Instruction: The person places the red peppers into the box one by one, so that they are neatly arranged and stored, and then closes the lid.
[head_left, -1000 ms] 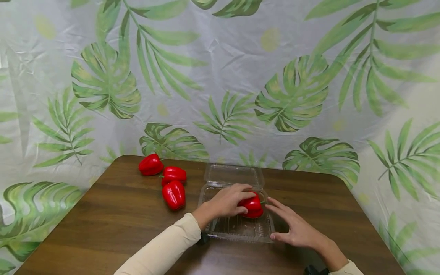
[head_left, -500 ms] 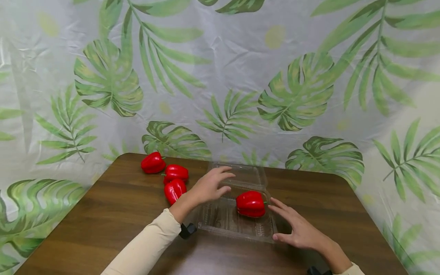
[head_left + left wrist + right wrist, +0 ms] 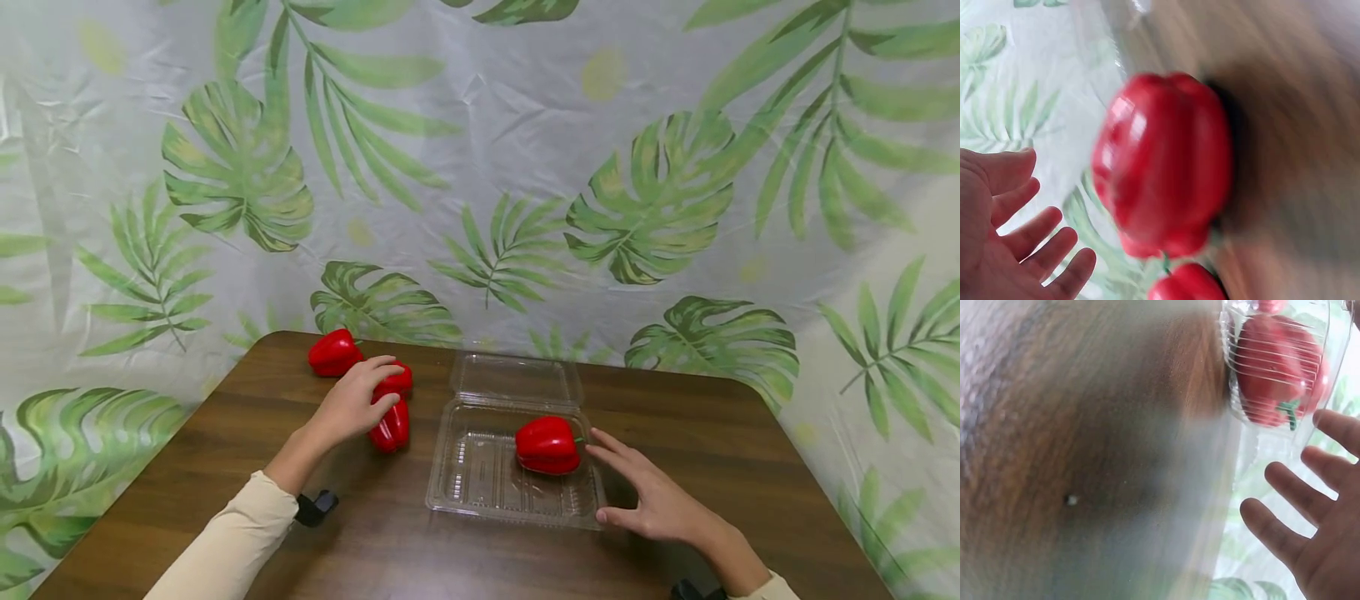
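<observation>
A red bell pepper (image 3: 547, 446) with a green stem lies in the right part of a clear plastic clamshell box (image 3: 480, 492), whose lid is folded back. At the left, my left hand (image 3: 352, 407) hovers over two red bell peppers, a near one (image 3: 392, 425) and one behind it (image 3: 396, 380), partly covering both. In the left wrist view its fingers (image 3: 1035, 237) are spread, apart from the large red pepper (image 3: 1163, 162). My right hand (image 3: 656, 496) stays at the box's right edge with fingers extended; the right wrist view shows the box wall (image 3: 1279, 369) beside the fingertips.
Another red bell pepper (image 3: 334, 353) lies at the back left of the brown wooden table (image 3: 225, 467). The raised lid (image 3: 517, 379) reaches toward the table's back edge. A leaf-patterned curtain (image 3: 480, 167) hangs behind.
My left hand has let go of the pepper in the box and moved left to the loose peppers. That pepper now lies by itself in the box. My right hand has barely moved.
</observation>
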Demonstrator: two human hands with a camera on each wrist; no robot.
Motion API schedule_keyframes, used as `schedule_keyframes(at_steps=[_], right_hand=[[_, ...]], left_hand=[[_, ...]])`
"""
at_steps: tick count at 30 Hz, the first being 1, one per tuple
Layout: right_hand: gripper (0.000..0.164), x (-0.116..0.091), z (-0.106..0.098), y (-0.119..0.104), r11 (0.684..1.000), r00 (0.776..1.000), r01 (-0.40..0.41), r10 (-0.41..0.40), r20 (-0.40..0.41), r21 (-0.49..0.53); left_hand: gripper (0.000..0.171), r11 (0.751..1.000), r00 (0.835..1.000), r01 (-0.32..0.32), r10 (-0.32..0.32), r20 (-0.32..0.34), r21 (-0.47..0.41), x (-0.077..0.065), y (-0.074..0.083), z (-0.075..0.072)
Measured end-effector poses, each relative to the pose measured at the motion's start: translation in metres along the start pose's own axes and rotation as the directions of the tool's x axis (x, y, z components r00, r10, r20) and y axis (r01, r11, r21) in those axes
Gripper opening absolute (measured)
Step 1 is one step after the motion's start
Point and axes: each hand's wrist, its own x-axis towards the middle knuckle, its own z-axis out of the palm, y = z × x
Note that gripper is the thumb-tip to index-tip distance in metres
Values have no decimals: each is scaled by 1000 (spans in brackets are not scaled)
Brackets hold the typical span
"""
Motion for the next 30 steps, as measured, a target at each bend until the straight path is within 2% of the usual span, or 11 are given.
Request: schedule_keyframes(at_steps=[5,10,21,26,30], right_hand=[[77,-2,-1,-1,1000,1000,-9,9,2,-2],[77,-3,-3,-1,1000,1000,-4,4,-7,-4],[76,-3,-6,0,1000,1000,0,0,-5,-24],[75,-2,-5,0,999,1000,10,-10,-5,-40],[76,-3,-4,-1,998,1000,25,-26,-15,-59]], left_hand=[[41,999,999,21,-20,-37,40,-24,-16,-6],[40,999,998,12,-9,-58,50,-35,-22,-8],[42,998,997,18,-14,-71,56,-35,-20,-1],[42,991,997,8,2,-78,131,-30,-14,7],[47,971,998,20,-5,-63,236,-26,-9,17]])
